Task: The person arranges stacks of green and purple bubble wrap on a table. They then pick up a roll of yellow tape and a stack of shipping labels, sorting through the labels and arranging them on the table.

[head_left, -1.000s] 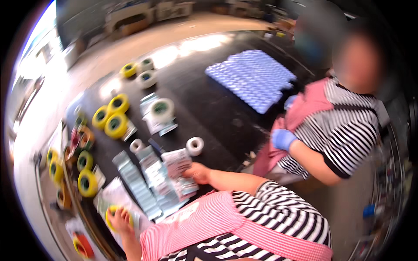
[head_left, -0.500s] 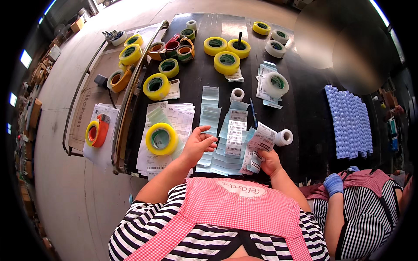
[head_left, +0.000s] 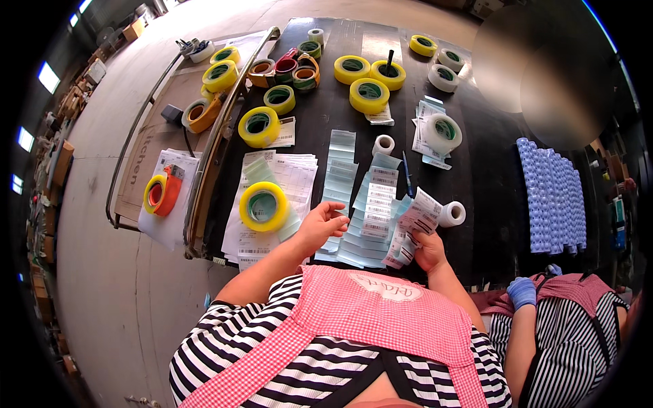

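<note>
My right hand [head_left: 430, 251] is closed on a bunch of folded printed label strips [head_left: 416, 212], which stands tilted up from its fingers. My left hand [head_left: 322, 224] hovers with loosely curled fingers, index finger and thumb apart, nothing visible between them. It is above a pale blue backing strip [head_left: 340, 166] lying lengthwise on the black table. Between my hands a fan-folded strip of barcode labels [head_left: 379, 201] spreads over the table. A blue pen [head_left: 408, 173] lies just beyond the held labels, and a small white label roll [head_left: 452, 214] sits right of them.
A yellow tape roll [head_left: 264, 207] rests on printed sheets [head_left: 299, 178] at the left. More tape rolls [head_left: 369, 96] stand farther back. A metal-framed cart [head_left: 197, 197] adjoins the table's left side. Bluish plastic pieces [head_left: 552, 197] stand at right, near a co-worker's gloved hand [head_left: 522, 292].
My view has shifted, so the table contents appear slightly farther right. The fingers of my left hand have drawn a little closer together. My right hand still holds the label strips.
</note>
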